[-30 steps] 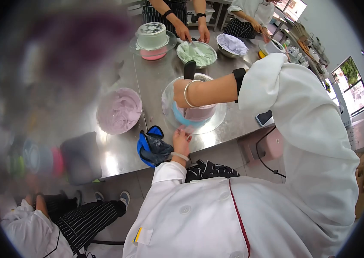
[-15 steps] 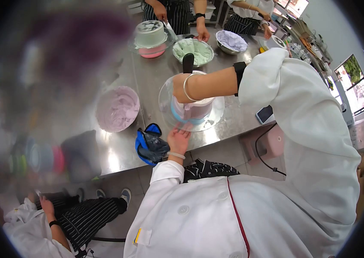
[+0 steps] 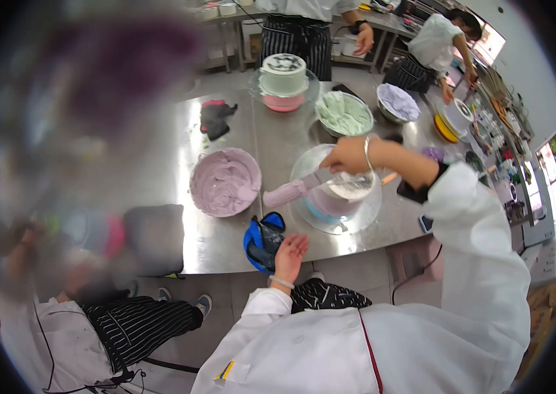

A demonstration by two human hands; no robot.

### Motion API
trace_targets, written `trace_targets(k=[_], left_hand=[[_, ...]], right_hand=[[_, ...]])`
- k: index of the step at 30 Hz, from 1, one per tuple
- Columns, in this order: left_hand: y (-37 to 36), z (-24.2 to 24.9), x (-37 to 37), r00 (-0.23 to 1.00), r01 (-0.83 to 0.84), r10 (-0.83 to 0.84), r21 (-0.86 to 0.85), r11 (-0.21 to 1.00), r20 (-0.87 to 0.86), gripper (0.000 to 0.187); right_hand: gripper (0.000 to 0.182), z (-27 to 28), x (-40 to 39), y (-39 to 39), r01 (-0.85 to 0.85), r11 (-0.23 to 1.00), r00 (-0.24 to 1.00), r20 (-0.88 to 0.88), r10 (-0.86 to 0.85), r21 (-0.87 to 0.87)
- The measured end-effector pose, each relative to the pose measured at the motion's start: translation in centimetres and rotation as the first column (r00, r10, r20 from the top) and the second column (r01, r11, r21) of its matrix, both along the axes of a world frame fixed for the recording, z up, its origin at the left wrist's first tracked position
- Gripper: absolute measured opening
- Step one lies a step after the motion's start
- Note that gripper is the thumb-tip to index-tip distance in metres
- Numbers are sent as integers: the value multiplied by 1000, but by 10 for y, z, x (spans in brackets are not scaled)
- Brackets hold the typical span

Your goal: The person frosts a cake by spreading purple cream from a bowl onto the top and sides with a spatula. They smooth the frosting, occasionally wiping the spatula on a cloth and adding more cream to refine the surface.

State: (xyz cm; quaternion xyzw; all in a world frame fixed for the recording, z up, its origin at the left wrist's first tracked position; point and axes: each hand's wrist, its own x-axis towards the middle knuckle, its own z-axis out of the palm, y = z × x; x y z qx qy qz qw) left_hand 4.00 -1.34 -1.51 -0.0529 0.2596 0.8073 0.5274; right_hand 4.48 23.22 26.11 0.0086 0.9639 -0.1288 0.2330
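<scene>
My right hand (image 3: 350, 156) is closed around a palette knife (image 3: 289, 191), its blade coated thickly with pale pink cream and reaching left over the turntable's edge. Below the hand is a round cake (image 3: 338, 201) with pink cream on its side, partly hidden by hand and knife. The cake sits on a clear turntable (image 3: 358, 222) with a blue base. Left of it stands a bowl (image 3: 194, 194) of pink cream. My left hand (image 3: 290, 256) is open, palm up, at the table's front edge beside a blue and black pouch (image 3: 262, 241).
Across the steel table (image 3: 271, 148) stand a pale green cake (image 3: 284, 80), a bowl of green cream (image 3: 345, 113) and a bowl of lilac cream (image 3: 398, 104). A black and pink item (image 3: 216, 119) lies behind the pink bowl. Co-workers stand opposite, at far right and at lower left.
My right hand has lifted and turned, bringing the cream-loaded knife blade out to the left. My left hand has drawn away from the turntable. The co-worker opposite has moved back from the green bowl.
</scene>
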Motion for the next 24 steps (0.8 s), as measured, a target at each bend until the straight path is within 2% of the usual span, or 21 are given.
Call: trace_targets(k=[2,3,4,5,6,7,10,14,16,18,21,23,24], left_hand=[[-23,10,-16,996,-70,69,-1,998,-60,31],[-32,12,-26,988,-115,114,-6,993,-106,32],[-37,12,-40,985,-135,134,-6,991,-107,32],[-44,11,-54,949,-282,273,-39,959,-155,33],[-49,10,-66,891,-425,405,-67,903,-204,33],[-50,13,-79,872,-468,428,-147,871,-239,33],[-49,22,-113,891,-431,384,-187,883,-240,33],[-45,13,-134,920,-310,230,-228,923,-317,38],[-44,22,-136,945,-289,240,-221,932,-222,47],[-43,18,-137,947,-307,270,-251,918,-173,56],[-40,22,-130,961,-252,221,-203,946,-165,56],[-37,27,-116,934,-343,294,-276,898,-204,51],[-32,28,-104,938,-332,283,-278,901,-202,51]], right_hand=[[46,-37,0,-41,100,995,982,-162,-96,20],[59,-51,-2,-74,164,984,970,-170,-175,-76],[58,-90,-9,-98,137,985,930,-328,-163,-100],[58,-142,-19,-120,110,986,867,-473,-157,-127],[57,-183,-31,-146,204,971,835,-496,-238,-124],[55,-213,-44,-166,294,948,793,-523,-312,-121],[54,-241,-40,-196,409,912,745,-565,-354,-33],[55,-215,27,-189,414,909,787,-478,-389,-59],[54,-203,63,-180,415,910,822,-437,-365,20],[52,-178,95,-172,471,881,823,-378,-425,35],[50,-132,134,-149,410,909,891,-245,-383,71],[50,-87,144,-125,365,928,912,-231,-338,82],[48,-65,141,-112,310,933,938,-219,-268,185]])
